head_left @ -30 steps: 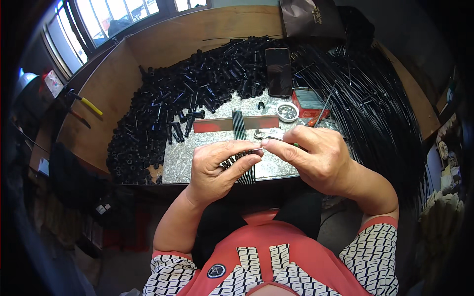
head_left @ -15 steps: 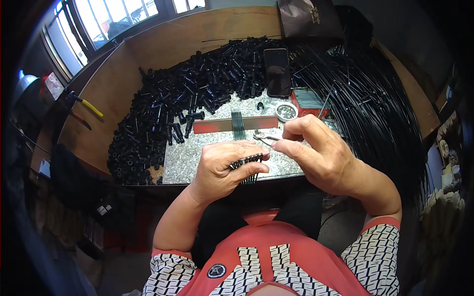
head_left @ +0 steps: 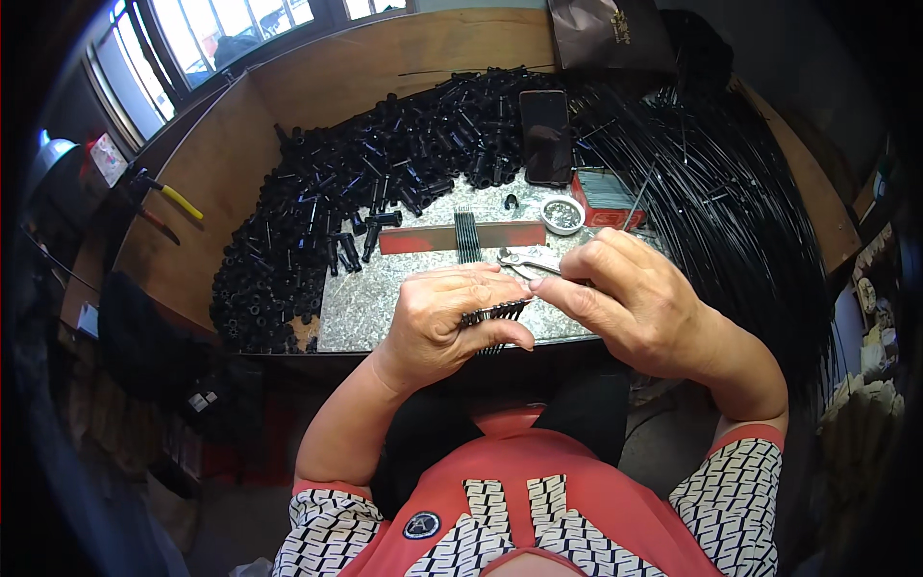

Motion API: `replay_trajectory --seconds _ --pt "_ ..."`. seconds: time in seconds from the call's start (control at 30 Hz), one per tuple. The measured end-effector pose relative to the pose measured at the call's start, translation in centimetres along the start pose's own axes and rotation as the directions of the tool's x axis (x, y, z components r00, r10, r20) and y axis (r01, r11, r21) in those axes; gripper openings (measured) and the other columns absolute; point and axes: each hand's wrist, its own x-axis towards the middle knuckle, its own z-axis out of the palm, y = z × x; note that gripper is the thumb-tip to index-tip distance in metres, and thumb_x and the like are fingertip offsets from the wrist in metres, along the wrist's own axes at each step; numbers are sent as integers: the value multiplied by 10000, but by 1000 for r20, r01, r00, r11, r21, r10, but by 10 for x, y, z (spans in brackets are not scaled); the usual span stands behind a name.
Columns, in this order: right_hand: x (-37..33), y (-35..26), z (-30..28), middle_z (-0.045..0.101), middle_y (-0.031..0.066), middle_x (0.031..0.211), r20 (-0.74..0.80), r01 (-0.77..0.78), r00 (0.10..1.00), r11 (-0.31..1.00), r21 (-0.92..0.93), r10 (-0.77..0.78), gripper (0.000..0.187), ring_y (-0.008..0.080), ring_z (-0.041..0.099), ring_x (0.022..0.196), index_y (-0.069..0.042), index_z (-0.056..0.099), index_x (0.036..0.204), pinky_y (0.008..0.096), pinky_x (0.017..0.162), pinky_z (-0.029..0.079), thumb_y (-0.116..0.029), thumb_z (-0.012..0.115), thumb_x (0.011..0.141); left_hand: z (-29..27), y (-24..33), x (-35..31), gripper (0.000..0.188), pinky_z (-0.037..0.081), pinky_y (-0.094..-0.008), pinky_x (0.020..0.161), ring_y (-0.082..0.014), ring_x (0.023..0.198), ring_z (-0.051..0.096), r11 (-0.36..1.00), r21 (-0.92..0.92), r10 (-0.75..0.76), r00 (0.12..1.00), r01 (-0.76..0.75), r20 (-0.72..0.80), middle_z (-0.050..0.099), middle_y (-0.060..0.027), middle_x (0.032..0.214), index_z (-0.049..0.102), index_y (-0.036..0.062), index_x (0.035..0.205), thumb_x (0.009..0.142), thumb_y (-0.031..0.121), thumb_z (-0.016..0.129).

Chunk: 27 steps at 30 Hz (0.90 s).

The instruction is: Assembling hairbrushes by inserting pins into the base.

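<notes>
My left hand (head_left: 444, 310) is closed around a row of thin black rods (head_left: 495, 313), their ends lined up between thumb and fingers. Just beyond it, thin dark green rods (head_left: 466, 234) lie side by side across a red and grey bar (head_left: 413, 239); whether they join the held row is hidden by my hand. My right hand (head_left: 625, 300) is closed, thumb and forefinger pinched near the ends of the held row. What the pinch holds is too small to make out. Pliers (head_left: 524, 259) lie on the speckled board (head_left: 375, 298), partly behind my right fingers.
A heap of black tubular parts (head_left: 385, 144) fills the left and back, inside a wooden wall (head_left: 192, 212). A phone (head_left: 545, 137), a round dish of small metal bits (head_left: 562, 215) and a red box (head_left: 604, 197) stand behind my right hand. Long black rods (head_left: 731, 192) pile up at right.
My left hand has shifted slightly to the right with the row of rods, closer to my right fingertips. The right hand stays pinched, and the whole view has tilted slightly.
</notes>
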Motion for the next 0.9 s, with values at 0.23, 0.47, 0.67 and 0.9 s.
replay_trajectory --seconds 0.23,0.47,0.67,0.9 --pt "5 1 -8 532 81 829 11 62 998 997 51 -62 393 188 535 683 -16 676 1077 292 587 452 -31 672 684 -2 1 0 415 542 -389 853 -257 849 703 999 22 29 999 -29 19 717 -99 878 706 47 941 648 319 815" --pt "9 -4 -1 545 102 832 21 4 1000 983 183 -8 408 207 550 687 -2 641 1110 302 581 477 22 680 704 0 0 -2 416 540 -390 857 -269 841 701 999 -1 33 999 -33 19 715 -98 881 706 53 945 644 317 817" --pt "26 -11 -1 582 141 896 125 -225 974 826 517 187 390 251 599 732 7 598 1122 324 607 503 -18 727 755 3 7 -2 394 547 -377 807 -300 858 690 998 -53 -23 999 25 36 701 -117 890 704 42 942 633 249 832" --pt "25 -7 18 593 116 854 114 -123 990 904 410 83 266 265 610 726 -7 627 989 332 619 498 -62 738 753 23 -24 -49 578 480 -431 936 -343 1108 599 984 143 -135 967 106 215 645 -161 1114 656 37 1080 657 403 803"
